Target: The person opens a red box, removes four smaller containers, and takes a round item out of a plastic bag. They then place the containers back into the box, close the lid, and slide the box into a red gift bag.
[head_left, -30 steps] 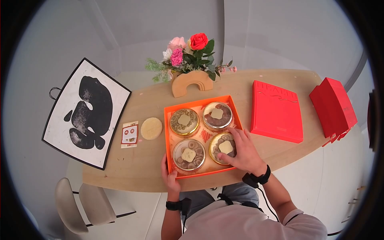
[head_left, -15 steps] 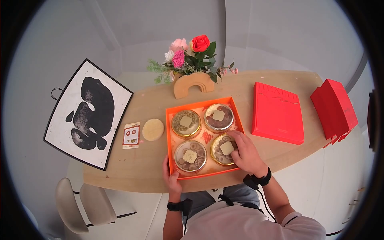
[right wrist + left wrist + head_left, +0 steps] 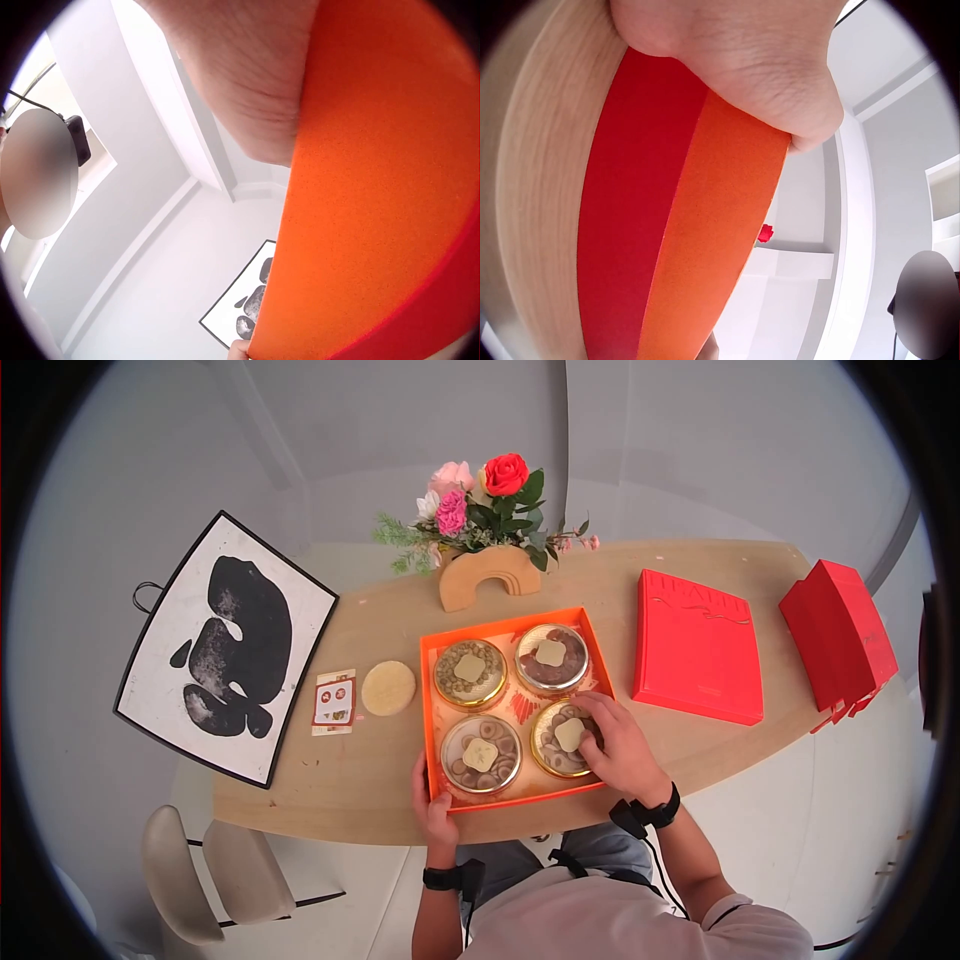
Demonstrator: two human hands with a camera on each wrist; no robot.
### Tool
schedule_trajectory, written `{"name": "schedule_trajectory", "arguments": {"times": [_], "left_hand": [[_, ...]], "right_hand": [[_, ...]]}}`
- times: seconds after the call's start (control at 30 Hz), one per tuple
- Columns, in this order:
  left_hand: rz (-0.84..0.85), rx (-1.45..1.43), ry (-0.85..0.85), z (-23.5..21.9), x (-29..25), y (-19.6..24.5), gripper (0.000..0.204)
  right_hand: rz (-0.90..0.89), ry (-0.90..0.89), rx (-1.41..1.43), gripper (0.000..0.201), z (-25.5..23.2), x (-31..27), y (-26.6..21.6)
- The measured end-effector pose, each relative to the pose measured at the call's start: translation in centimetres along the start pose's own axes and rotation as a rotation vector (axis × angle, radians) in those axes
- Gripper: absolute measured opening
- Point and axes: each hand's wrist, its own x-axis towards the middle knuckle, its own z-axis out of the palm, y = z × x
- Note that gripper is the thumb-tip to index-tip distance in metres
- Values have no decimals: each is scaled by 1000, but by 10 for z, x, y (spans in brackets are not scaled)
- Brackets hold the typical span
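Observation:
A square orange gift box (image 3: 427,710) holds several round clear-topped jars in a patterned insert. At its front right, my right hand (image 3: 627,755) grips the right side of a gold-rimmed jar (image 3: 560,738) of brownish pieces, its thumb bent near the pale label. My left hand (image 3: 437,822) holds the box's front left corner, thumb over the edge. Beside that corner sits a jar (image 3: 481,754) of ring-like slices. Behind are a jar (image 3: 470,673) of small greenish pieces and a silver-rimmed jar (image 3: 552,658) of dark reddish pieces. Both wrist views show mostly the box's outer walls (image 3: 712,225).
Left of the box lie a round tan disc (image 3: 388,689) and printed cards (image 3: 334,703). A black-and-white picture bag (image 3: 230,650) stands further left. Behind is an arched vase (image 3: 490,575) with flowers. To the right are a red lid (image 3: 698,648) and a red box (image 3: 838,635).
My right thumb has drawn off the jar's label toward the jar's right side, nearer the fingers. My left hand keeps its hold on the corner. The head view has shifted slightly.

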Motion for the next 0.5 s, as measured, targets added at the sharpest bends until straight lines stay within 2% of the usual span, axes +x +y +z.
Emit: {"name": "schedule_trajectory", "arguments": {"times": [0.5], "left_hand": [[-5,-4,-1,-1,0,0,77]], "right_hand": [[39,-11,-5,45,-2,1,-4]]}}
